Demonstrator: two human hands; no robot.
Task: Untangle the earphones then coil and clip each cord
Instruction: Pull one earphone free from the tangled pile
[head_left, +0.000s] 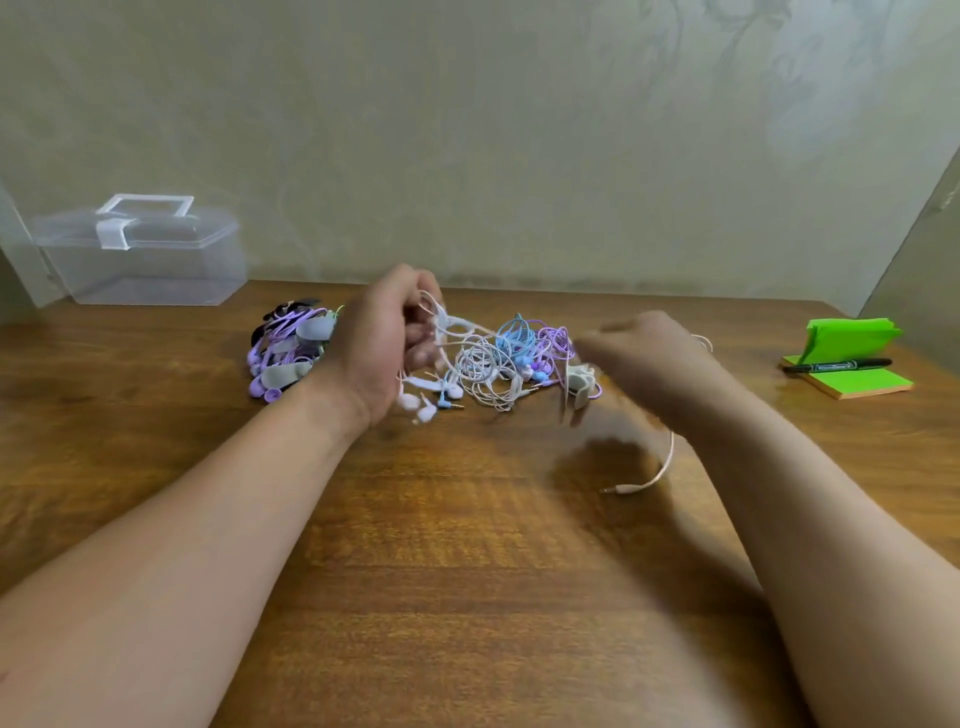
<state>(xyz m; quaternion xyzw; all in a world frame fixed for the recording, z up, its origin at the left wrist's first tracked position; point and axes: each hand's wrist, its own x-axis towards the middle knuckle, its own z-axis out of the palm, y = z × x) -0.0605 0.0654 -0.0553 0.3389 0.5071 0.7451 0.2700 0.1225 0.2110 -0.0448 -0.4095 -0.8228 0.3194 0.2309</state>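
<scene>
One clear plastic handled box (145, 254), contents indiscernible, is seen far left of the left hand (384, 338), whose curled fingers are closed round a white cord (457, 323) of the tangled white, blue and purple earphones (498, 364) beside it. The grip of the blurred right hand (644, 358) cannot be told.

White, sky-blue and lilac through the tangled earphones (498, 358) at the middle of the table (467, 545), warm brown with darker wood grain. Toward the left edge, lilac and black coiled earphones (283, 353) with grey clips (317, 327). Pale pink for the loose cord (660, 473) nearer the front edge. Colourless, see-through plastic storage box (150, 260) at the far left corner, latch frosted white. Bright green sticky notes (852, 382) and black marker (836, 365) by the right edge. Behind, beige wall (467, 130) with faint floral pattern.
</scene>
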